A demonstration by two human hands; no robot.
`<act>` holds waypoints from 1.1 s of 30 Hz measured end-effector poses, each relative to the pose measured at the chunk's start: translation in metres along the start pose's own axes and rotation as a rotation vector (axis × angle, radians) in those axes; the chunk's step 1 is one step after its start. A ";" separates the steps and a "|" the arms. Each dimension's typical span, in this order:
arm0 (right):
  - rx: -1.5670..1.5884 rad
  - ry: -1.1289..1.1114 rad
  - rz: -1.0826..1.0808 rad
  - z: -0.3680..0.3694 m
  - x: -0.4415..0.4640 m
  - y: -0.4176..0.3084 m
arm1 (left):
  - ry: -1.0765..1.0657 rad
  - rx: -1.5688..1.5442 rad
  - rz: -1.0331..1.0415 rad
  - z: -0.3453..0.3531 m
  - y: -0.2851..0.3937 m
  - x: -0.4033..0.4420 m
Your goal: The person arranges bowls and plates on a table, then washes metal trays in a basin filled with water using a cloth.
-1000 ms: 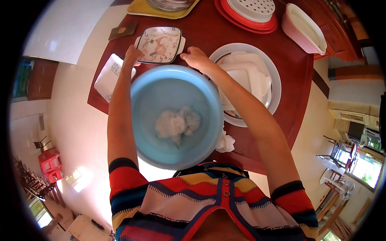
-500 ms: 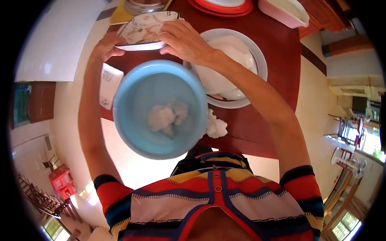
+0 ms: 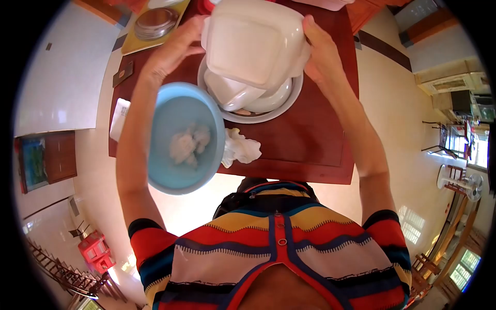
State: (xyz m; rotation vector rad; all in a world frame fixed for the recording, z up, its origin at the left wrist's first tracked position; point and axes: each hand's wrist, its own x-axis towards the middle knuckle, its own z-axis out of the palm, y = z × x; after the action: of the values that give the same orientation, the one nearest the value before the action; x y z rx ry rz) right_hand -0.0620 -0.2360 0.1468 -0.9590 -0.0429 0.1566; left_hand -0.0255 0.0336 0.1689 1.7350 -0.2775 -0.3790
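A white square dish with rounded corners is held up and tipped, its underside facing me. My left hand grips its left edge, and my right hand has hold of the right edge. Beneath the dish stands a white round basin containing other white dishes, partly covered by the held one. To the left, a light-blue tub holds water and a pale crumpled cloth. Another crumpled white cloth lies on the table between tub and basin.
Metal lids or plates rest on a yellow tray at the back left. A small brown flat object and a white rectangular piece lie along the left side of the dark red table. A pink container is at the back.
Both hands have carried the dish right, from behind the blue tub to over the white basin. It has been turned, so its underside shows instead of the patterned inside.
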 end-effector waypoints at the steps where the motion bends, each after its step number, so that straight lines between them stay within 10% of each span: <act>1: -0.001 0.010 -0.010 -0.012 -0.004 0.003 | -0.067 -0.065 -0.001 0.017 0.003 -0.001; 11: 0.663 0.413 0.278 -0.069 -0.034 0.090 | -0.049 0.417 -0.145 0.078 -0.023 0.084; 33: 0.141 0.390 0.531 -0.090 -0.014 0.096 | -0.245 0.761 -0.272 0.087 -0.073 0.174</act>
State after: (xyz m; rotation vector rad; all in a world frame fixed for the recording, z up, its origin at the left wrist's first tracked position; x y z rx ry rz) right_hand -0.0771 -0.2566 0.0169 -0.8288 0.5786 0.4518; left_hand 0.0973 -0.0983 0.0653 2.4881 -0.3955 -0.7556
